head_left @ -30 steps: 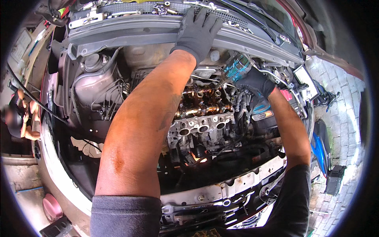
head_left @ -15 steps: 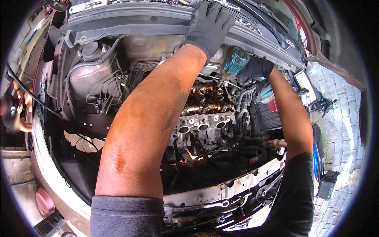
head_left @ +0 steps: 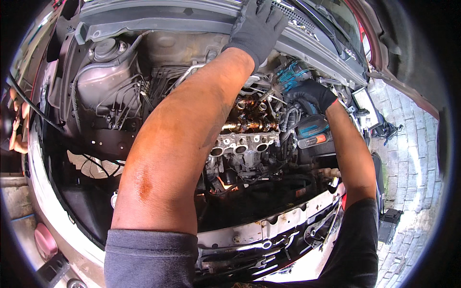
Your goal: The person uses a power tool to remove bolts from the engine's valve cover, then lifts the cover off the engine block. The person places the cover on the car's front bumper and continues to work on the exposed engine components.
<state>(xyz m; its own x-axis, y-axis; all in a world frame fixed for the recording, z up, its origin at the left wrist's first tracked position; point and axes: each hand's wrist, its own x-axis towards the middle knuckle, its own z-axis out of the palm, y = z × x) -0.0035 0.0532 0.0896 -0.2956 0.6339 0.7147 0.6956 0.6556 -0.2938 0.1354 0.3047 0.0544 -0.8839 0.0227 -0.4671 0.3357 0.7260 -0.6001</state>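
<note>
My left hand, in a dark glove, lies flat with fingers spread on the grey cowl panel below the windscreen. My right hand, also gloved, is wrapped round the grip of a teal and black cordless impact driver. The driver's nose angles down and left toward the far right end of the open cylinder head. Whether its tip touches a fastener there I cannot tell. Brown, oily valve gear shows on the head, with round ports along its near side. My left forearm hides the head's left part.
Small metal parts lie on the cowl at the far right. The car's front crossmember runs across the near side, with loose wrenches below it. At left stands a strut tower with metal lines. Another person's arm shows at the far left edge.
The driver in my right hand has tilted, and its battery base now shows nearer the front of the car. My left hand stays on the cowl. The whole view has shifted slightly.
</note>
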